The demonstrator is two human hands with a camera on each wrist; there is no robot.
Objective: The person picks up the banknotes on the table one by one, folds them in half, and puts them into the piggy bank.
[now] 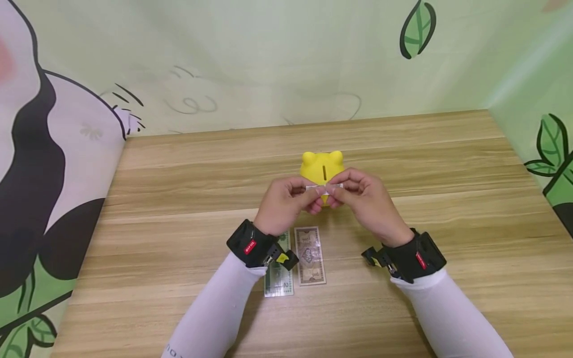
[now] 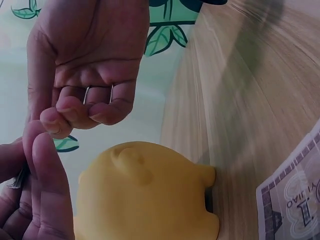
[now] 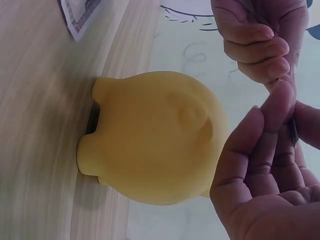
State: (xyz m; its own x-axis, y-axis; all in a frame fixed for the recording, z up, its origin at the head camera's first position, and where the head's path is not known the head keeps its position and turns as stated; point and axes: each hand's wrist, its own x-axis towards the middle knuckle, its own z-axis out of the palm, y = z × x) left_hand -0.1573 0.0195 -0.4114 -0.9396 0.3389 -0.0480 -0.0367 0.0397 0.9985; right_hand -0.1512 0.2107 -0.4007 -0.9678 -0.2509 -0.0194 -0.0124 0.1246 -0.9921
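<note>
A folded banknote (image 1: 337,186) stretches between both hands, a narrow pale strip in the head view. My left hand (image 1: 283,203) pinches its left end between thumb and fingers, and my right hand (image 1: 370,205) pinches the right end. The fingertips of both hands meet near the middle. Just beyond and below them stands a yellow piggy bank (image 1: 313,172), its dark coin slot (image 1: 324,172) facing up. Seen from the right wrist, the dark edge of the folded note (image 3: 294,132) shows between thumb and fingers; most of it is hidden.
Two banknotes lie flat on the wooden table (image 1: 188,258): a brown one (image 1: 310,256) and, left of it, a green one (image 1: 279,286) partly hidden by the left wrist strap (image 1: 250,243). A printed cloth backdrop (image 1: 268,59) borders the table at the back and sides.
</note>
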